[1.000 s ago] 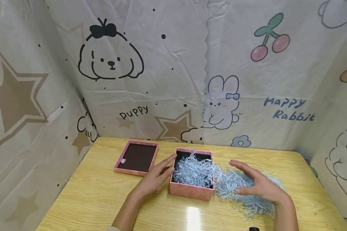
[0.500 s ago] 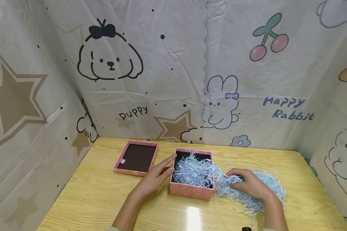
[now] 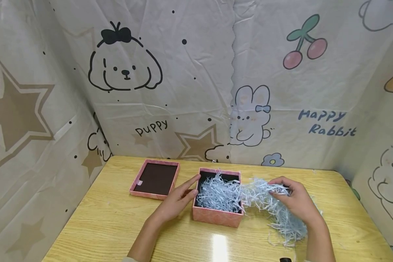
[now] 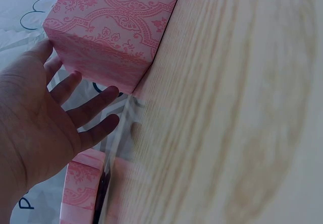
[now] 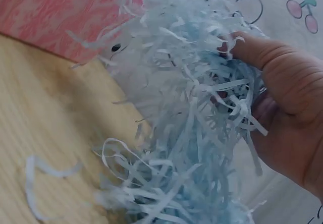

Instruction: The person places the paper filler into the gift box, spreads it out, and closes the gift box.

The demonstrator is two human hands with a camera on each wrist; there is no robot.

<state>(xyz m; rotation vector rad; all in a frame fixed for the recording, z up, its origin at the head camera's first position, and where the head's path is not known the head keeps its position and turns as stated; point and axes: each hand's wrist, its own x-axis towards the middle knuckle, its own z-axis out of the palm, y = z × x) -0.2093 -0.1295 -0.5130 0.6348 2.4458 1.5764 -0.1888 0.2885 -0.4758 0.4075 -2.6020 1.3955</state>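
Low and right of centre in the head view, pale blue shredded paper (image 3: 260,193) hangs in a trailing clump, pinched between the thumb and fingers of the right hand (image 3: 296,200). Its left end reaches the pink box (image 3: 217,217), which holds more shreds (image 3: 219,194). At the box's left wall, the left hand (image 3: 175,204) rests with extended fingers. Farther left, the lid (image 3: 155,178) lies inside-up on the wooden table (image 3: 101,225).

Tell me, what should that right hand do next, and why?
Perhaps move the shredded paper left over the open box: the right hand pinches a clump, its strands stretch across to the box, and the left hand touches the box's opposite side.
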